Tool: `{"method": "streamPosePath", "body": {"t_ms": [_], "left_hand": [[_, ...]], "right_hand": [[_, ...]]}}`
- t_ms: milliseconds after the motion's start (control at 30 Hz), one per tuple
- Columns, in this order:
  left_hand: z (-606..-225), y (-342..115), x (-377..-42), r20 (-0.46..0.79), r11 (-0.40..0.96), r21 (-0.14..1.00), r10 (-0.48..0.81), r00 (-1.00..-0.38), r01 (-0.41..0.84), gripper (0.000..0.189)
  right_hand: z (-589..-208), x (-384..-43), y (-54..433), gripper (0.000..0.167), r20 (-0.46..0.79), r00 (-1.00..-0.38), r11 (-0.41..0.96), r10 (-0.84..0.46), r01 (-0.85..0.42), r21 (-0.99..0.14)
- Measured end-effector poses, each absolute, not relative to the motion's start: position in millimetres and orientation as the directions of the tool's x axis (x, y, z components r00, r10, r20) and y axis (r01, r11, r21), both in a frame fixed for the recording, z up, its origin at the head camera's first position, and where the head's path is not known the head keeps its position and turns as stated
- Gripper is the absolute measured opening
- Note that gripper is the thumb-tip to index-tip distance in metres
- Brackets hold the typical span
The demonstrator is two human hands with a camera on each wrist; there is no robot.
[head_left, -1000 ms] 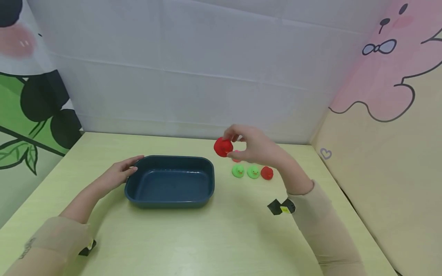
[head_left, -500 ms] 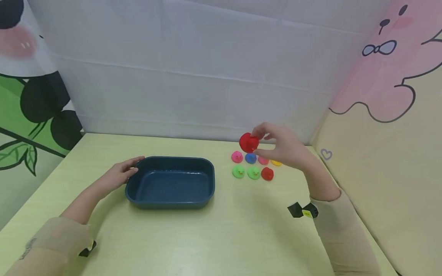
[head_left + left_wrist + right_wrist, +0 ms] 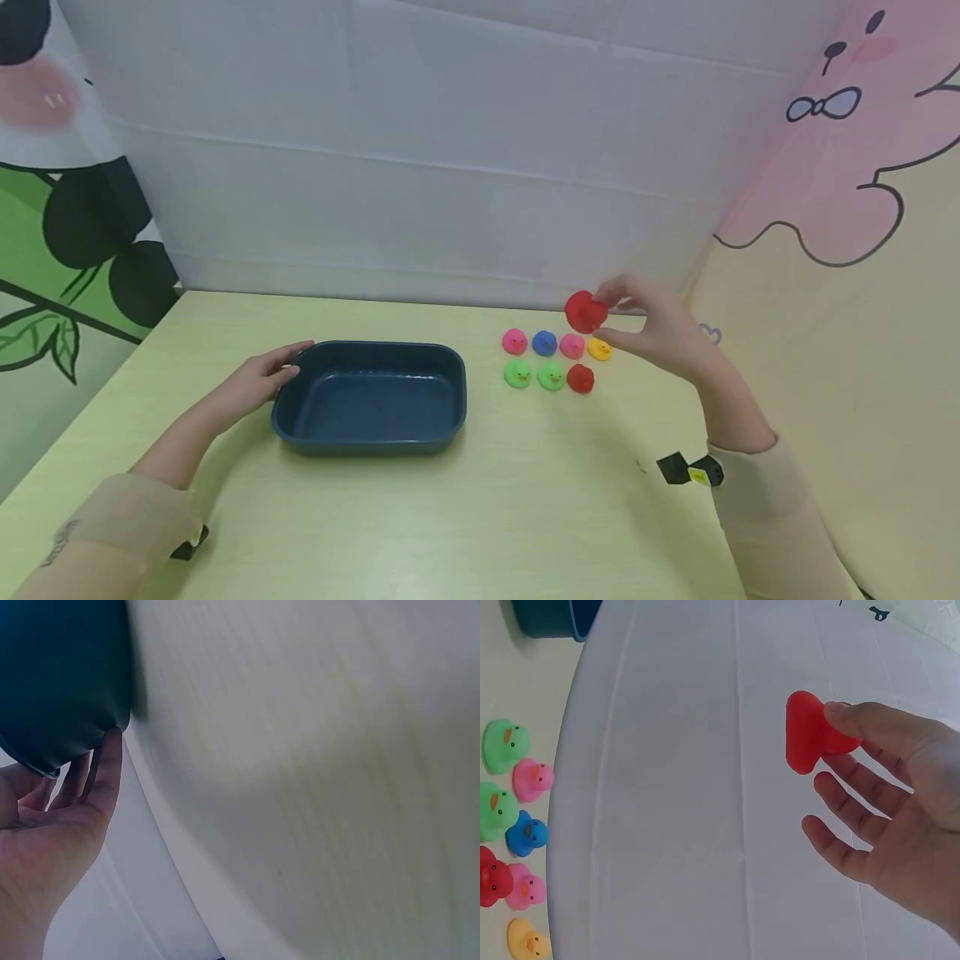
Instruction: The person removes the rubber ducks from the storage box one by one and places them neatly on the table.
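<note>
My right hand (image 3: 660, 329) pinches a red rubber duck (image 3: 585, 312) between thumb and fingers, raised above the back right of the table. In the right wrist view, this red duck (image 3: 804, 733) is on its side, while the lower fingers spread free of it. My left hand (image 3: 257, 379) grips the left end of a dark blue rectangular basin (image 3: 367, 447), thumb at the rim. From the left wrist, fingers (image 3: 109, 769) show against the outer wall of the basin (image 3: 67, 675). No ducks lie inside the basin.
Right of the basin, small rubber ducks stand in two rows. The back row has a pink duck (image 3: 514, 341), a blue duck (image 3: 544, 342), another pink one and a yellow duck (image 3: 599, 349). Two green ducks and a red duck (image 3: 581, 378) form the front row. A white sheet hangs behind.
My right hand has moved to the right with the red duck, away from the basin. Ducks in the back row that it covered now show. The left hand and basin stay put.
</note>
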State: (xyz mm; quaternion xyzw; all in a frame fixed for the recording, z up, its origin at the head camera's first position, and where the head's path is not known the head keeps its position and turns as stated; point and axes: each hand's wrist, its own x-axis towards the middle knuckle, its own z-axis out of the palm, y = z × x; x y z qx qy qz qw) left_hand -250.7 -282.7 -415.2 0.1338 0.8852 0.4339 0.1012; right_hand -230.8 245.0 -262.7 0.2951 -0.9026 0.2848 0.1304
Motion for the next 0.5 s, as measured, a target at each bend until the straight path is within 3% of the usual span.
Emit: {"method": "streamPosePath", "body": {"t_ms": [500], "left_hand": [[-414.6,-283.2,-250.8,-0.062,0.6,0.784,0.332,-0.941,0.16,0.052]], "right_hand": [[-298.9,-234.7,282.8,0.04,0.358,-0.868,0.728,-0.344,-0.488,-0.481]]}}
